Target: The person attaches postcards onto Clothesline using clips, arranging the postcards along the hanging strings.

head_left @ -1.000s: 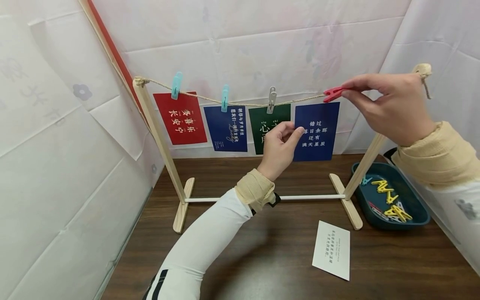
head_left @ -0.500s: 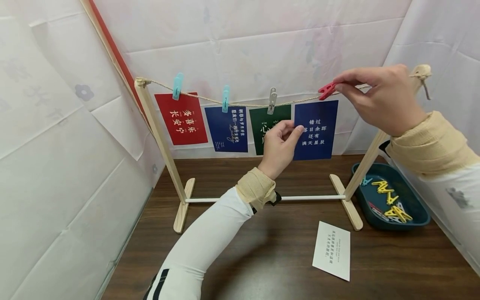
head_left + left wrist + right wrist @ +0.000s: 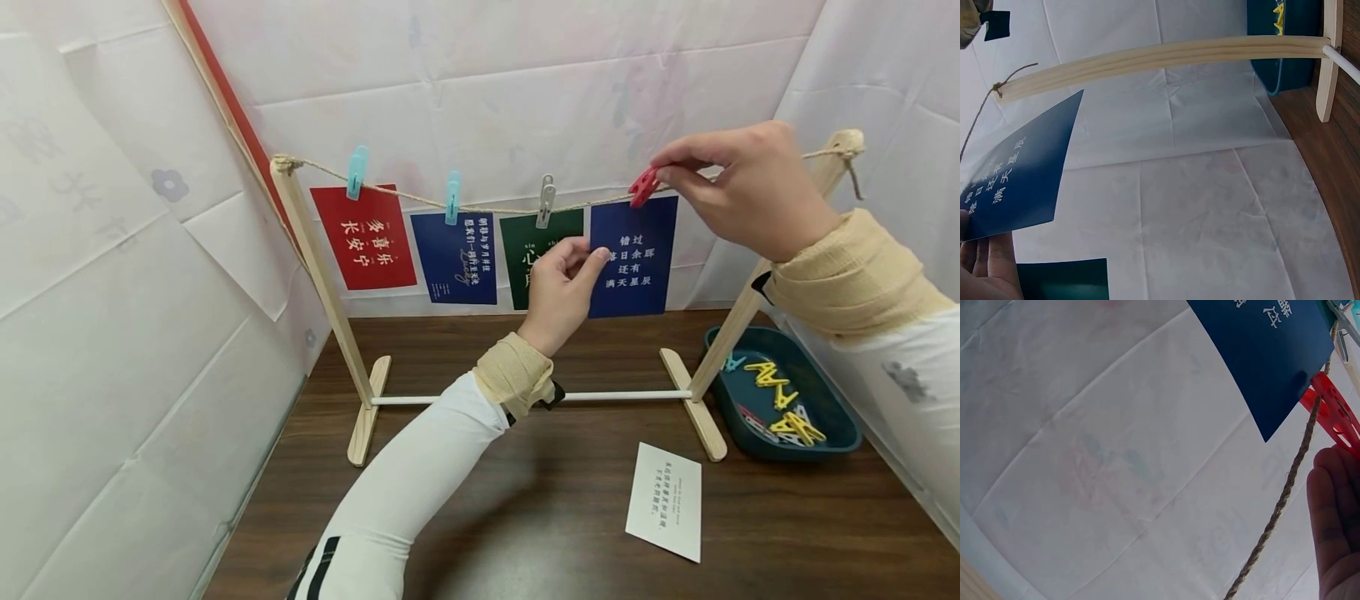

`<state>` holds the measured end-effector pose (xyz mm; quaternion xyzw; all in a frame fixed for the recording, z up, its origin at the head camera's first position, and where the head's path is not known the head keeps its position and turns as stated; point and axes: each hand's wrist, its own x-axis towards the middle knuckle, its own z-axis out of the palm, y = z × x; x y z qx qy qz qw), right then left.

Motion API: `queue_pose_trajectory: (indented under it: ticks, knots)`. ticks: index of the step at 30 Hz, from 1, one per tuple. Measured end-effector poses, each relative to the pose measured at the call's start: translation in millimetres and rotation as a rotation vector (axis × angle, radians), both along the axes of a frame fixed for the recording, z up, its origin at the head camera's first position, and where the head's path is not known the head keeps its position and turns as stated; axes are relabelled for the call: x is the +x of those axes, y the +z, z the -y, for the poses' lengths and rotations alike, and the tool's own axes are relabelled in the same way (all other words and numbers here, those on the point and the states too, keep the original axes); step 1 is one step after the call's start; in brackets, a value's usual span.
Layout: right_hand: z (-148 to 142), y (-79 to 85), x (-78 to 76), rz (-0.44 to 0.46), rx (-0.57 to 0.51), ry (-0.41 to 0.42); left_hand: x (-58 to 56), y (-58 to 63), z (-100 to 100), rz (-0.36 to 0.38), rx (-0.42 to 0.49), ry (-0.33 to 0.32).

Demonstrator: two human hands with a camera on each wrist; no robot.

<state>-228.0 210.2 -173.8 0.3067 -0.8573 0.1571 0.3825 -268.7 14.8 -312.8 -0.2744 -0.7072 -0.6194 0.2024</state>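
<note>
My left hand [image 3: 558, 296] pinches the left edge of a dark blue card [image 3: 633, 271] with white characters, thumb in front. That card hangs just below the twine [image 3: 592, 203]. In my right hand [image 3: 750, 187] I grip a red clothespin [image 3: 643, 188] at the twine, near the card's top edge. The right wrist view shows the clothespin [image 3: 1335, 411] straddling the twine [image 3: 1285, 494] beside the card's edge; whether it bites the card I cannot tell. A green card [image 3: 517, 250], partly hidden behind my left hand, hangs from a grey clothespin [image 3: 545, 200].
A red card [image 3: 363, 242] and another blue card [image 3: 453, 262] hang farther left from light blue clothespins. Wooden posts [image 3: 322, 283] hold up the twine. A white card [image 3: 664, 502] lies on the table, and a dark green tray [image 3: 840, 417] of clothespins stands at right.
My right hand has moved left along the twine with the red clothespin, which now stands more upright and closer over the blue card. The card has risen slightly; my left hand stays put.
</note>
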Motion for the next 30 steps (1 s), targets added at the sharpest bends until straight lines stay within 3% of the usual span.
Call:
queue_pose_trajectory:
  ticks: [16,30]
  knots:
    - [0.7,9.0,-6.4,0.106,0.026,-0.001,1.0,4.0,-2.5,-0.003,0.022,-0.003]
    - [-2.3,6.5,-14.6,0.218,0.003,-0.039,-1.8,1.5,-3.1,-0.001,0.037,-0.012]
